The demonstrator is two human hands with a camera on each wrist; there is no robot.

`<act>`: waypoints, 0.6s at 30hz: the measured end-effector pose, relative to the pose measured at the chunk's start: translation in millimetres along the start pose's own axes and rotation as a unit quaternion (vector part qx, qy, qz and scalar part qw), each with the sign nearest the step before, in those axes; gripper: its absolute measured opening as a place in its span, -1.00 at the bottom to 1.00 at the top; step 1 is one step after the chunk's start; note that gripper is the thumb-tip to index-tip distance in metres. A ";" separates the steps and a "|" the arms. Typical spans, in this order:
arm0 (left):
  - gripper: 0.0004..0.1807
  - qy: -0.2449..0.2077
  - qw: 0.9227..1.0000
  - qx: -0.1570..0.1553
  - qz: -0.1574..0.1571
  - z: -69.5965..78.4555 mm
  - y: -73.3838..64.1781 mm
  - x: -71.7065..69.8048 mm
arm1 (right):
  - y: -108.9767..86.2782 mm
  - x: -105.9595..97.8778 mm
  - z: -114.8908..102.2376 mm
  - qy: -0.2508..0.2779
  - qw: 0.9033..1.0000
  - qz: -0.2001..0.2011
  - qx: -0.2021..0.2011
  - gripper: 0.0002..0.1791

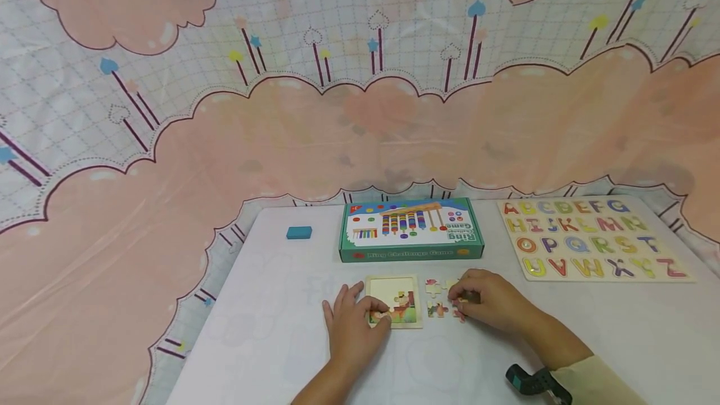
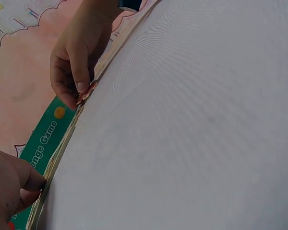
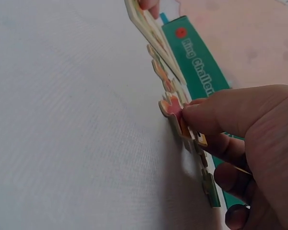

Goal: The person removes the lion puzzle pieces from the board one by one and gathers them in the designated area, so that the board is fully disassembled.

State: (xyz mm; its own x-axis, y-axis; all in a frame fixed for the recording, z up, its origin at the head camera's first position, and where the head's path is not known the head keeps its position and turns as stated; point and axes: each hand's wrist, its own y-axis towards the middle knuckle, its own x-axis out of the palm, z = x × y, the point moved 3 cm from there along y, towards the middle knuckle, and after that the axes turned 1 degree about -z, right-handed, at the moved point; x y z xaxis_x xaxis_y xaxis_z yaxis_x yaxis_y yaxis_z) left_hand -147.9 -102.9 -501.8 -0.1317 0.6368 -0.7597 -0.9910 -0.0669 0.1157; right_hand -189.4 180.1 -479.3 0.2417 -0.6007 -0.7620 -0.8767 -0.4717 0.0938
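Note:
A square wooden puzzle tray (image 1: 419, 302) lies in front of me, partly filled with picture pieces in its lower part. My left hand (image 1: 354, 327) is over its left side, with thumb and index fingertip brought together on a puzzle piece at the lower left; the fingers mostly hide that piece. Just right of the tray, my right hand (image 1: 495, 302) pinches a red and orange jigsaw piece (image 3: 173, 106) between thumb and fingers. Loose jigsaw pieces (image 1: 437, 309) lie between the tray and the right hand, some partly covered by its fingers.
Behind the tray lies a green Ring Challenge Game box (image 1: 410, 255). A blue block (image 1: 299, 232) sits to its left, and an alphabet board (image 1: 602, 274) with coloured letters lies at the right. A dark wrist strap (image 1: 534, 383) is near the right sleeve. A patterned cloth hangs behind the white table (image 1: 253, 305).

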 end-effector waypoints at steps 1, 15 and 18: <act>-0.89 0.001 1.000 -0.001 0.000 0.1 0.0 0.0 | 0.0 -0.1 -0.3 -0.004 1.000 0.001 -0.001 -0.79; -0.85 0.004 1.000 -0.006 0.000 0.5 1.6 1.9 | 1.1 -7.1 1.3 0.065 0.996 0.021 0.052 -0.63; -0.83 0.003 1.000 -0.006 0.002 -0.4 2.5 1.6 | 5.0 -7.5 1.3 0.081 0.995 0.018 0.055 -0.62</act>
State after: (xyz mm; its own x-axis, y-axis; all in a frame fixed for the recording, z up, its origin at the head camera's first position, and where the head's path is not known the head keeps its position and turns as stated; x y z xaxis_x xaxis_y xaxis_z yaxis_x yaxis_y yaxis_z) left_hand -150.6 -102.4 -502.9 -0.1367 0.6317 -0.7631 -0.9906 -0.0788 0.1122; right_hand -196.1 183.1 -473.9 0.2661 -0.7166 -0.6447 -0.9241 -0.3799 0.0409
